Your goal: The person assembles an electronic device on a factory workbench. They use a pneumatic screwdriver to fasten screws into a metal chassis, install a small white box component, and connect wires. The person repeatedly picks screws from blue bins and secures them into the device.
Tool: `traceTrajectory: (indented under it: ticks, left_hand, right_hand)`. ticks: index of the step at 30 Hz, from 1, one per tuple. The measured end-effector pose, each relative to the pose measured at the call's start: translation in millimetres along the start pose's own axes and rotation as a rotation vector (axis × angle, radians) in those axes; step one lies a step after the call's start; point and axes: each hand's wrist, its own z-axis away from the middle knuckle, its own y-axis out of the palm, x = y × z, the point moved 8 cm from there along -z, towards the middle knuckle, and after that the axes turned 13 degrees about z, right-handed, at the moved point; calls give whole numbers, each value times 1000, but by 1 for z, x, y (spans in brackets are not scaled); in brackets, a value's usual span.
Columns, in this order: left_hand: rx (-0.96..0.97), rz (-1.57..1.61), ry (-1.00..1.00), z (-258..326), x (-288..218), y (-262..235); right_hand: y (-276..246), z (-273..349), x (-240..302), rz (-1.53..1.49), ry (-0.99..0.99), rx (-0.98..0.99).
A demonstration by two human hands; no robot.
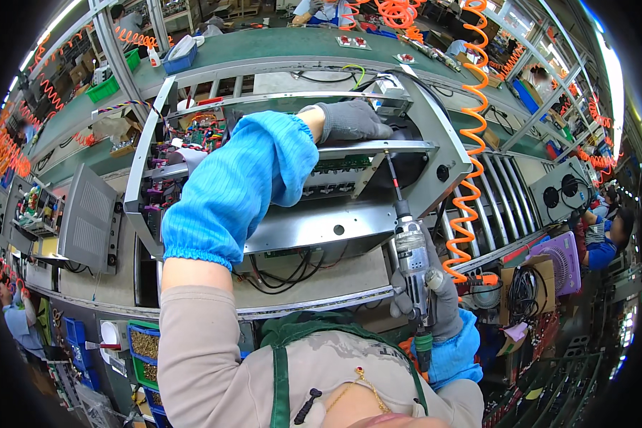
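In the grey-gloved grip of my right hand is a power screwdriver, pointing away from me. Its long bit reaches up to the metal rail of an open equipment chassis, near the rail's right end. My left hand, also gloved in grey, reaches across the chassis just beyond that rail. Its fingers stretch to the right against a black round part; the fingertips are partly hidden. Circuit boards and wires fill the chassis's left side.
An orange coiled hose hangs close on the right. Rollers run beyond it, towards another metal unit. A grey enclosure stands at left. Blue bins of small parts sit lower left. Other people work farther off.
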Motion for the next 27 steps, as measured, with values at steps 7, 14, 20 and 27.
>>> traceTrajectory:
  ticks: [7,14,20,27]
  left_hand:
    - [49,221,-75,-8,14,7]
    - [-56,255,24,-9,7,3]
    - [-17,184,52,-6,1,2]
    - [-93,-193,328,19,-33,2]
  right_hand:
    - [0,-1,-4,-1,-2,-35]
    - [3,-2,-7,-12,-29,-52]
    - [9,-3,-7,-23,-49,-40]
    - [11,-3,-7,-86,-65,-47]
